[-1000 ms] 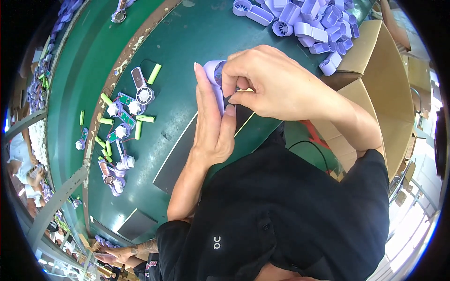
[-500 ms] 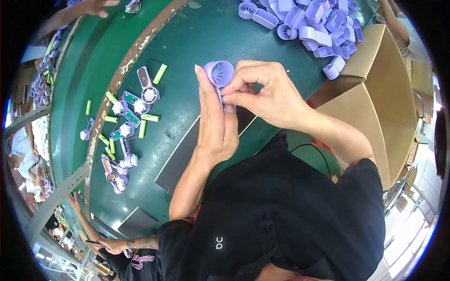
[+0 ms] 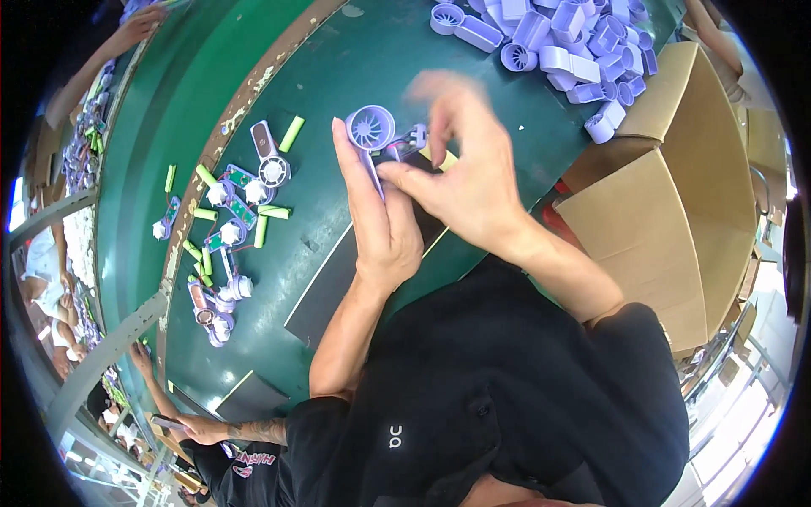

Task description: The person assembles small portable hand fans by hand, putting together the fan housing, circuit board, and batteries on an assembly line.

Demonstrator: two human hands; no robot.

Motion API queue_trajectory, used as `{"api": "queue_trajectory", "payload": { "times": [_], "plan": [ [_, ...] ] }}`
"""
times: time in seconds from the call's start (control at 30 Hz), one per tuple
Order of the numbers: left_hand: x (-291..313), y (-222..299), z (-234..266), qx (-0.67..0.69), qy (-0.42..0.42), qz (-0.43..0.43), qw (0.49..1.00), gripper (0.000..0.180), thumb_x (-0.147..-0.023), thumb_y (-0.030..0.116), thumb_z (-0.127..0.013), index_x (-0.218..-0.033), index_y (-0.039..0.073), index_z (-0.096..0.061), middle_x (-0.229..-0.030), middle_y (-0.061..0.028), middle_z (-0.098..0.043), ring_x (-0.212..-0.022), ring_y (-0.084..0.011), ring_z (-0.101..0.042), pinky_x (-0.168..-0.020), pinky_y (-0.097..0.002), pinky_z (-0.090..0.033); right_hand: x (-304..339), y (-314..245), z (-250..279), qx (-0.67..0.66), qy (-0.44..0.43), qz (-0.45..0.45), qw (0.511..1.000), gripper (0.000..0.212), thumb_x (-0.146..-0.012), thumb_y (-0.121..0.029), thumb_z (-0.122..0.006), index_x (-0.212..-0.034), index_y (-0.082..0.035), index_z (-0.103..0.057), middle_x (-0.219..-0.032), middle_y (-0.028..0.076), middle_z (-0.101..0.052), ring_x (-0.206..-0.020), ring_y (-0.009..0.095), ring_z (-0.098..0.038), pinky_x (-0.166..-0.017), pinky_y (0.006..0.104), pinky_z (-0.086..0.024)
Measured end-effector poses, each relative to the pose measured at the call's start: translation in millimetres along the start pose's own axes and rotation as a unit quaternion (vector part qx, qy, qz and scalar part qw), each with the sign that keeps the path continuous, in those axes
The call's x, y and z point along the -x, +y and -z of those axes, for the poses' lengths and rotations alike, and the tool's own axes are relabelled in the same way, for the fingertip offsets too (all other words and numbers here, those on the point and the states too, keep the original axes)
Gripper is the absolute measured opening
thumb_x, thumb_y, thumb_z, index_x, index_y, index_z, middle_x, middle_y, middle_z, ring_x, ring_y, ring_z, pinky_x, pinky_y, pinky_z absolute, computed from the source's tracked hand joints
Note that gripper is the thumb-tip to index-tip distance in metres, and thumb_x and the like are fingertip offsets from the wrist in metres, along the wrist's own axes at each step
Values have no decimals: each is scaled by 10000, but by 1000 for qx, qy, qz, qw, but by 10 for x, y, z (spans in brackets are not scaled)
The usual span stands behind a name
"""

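My left hand [image 3: 384, 224] is wrapped round a pale purple fan housing [image 3: 370, 128], its round vaned end facing up above the fingers. Beside the housing sits a small inner assembly [image 3: 412, 142] with thin wires, and a yellow-green battery cell [image 3: 445, 160] shows partly under my right hand. My right hand [image 3: 473, 160] is over these parts with its thumb low by the housing. Its other fingers are lifted apart from the thumb and blurred by motion. What supports the inner assembly is hidden.
Purple housings [image 3: 583, 46] are heaped at the far right, by an open cardboard box [image 3: 650, 220]. Several fan assemblies with green cells [image 3: 260, 232] lie on the left. A worn metal rail [image 3: 245, 80] borders the belt; a co-worker's hand [image 3: 207, 429] is at lower left.
My right hand has opened from its pinch at the housing and its fingers have swung up. The housing has shifted slightly left, and the inner assembly and battery cell now show beside it.
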State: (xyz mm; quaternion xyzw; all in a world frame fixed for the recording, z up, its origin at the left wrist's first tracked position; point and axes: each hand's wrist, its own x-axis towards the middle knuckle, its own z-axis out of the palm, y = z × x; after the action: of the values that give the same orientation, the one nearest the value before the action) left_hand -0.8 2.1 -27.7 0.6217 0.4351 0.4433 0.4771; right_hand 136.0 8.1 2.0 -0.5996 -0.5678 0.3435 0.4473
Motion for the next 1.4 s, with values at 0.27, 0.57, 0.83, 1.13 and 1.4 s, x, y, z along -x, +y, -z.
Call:
{"api": "queue_trajectory", "payload": {
  "times": [0.27, 0.57, 0.83, 1.13, 1.4],
  "plan": [
    [-7, 163, 107, 256, -24, 112, 960, 938, -930, 190, -567, -1706, 80, -50, -1271, -127, -569, -820, -146, -526, -759, -286, -444, -167, 60, 383, -206, -17, -86, 975, 406, -897, -148, -835, -1242, 16, -698, -1035, 72, -644, -975, 123, -619, -846, 290, -549],
    [65, 15, 216, -12, -40, 10, 999, 813, -1041, 187, -466, -1683, 0, -3, -1524, -204, -464, -1114, -272, -581, -890, -374, -504, -183, -158, 159, -133, -154, -42, 978, 463, -849, -31, -761, -1297, 33, -661, -1112, 66, -722, -1060, 144, -648, -944, 317, -531],
    [52, 9, 22, -60, 6, -60, 996, 898, -917, -36, -484, -1647, -81, 37, -1241, -346, -462, -940, -531, -552, -796, -532, -517, -67, 157, -2, -249, -99, -78, 960, 456, -960, 73, -619, -1412, 84, -558, -1275, 110, -673, -1151, 159, -635, -1011, 305, -495],
    [26, -12, 37, -93, 55, -62, 992, 764, -969, 5, -473, -1648, -57, -129, -1263, -326, -529, -1082, -504, -585, -925, -484, -532, -24, 48, -177, -221, -49, -82, 971, 455, -956, 90, -570, -1410, 59, -568, -1227, 84, -677, -1102, 149, -647, -952, 290, -530],
    [-38, 250, 204, 146, 33, 129, 980, 694, -1012, 98, -420, -1662, 1, -199, -1294, -106, -593, -961, -139, -582, -808, -292, -491, -228, -135, -31, -235, -155, -28, 959, 475, -931, -7, -724, -1376, -15, -558, -1220, 95, -650, -999, 143, -647, -872, 293, -561]
  ]
}}
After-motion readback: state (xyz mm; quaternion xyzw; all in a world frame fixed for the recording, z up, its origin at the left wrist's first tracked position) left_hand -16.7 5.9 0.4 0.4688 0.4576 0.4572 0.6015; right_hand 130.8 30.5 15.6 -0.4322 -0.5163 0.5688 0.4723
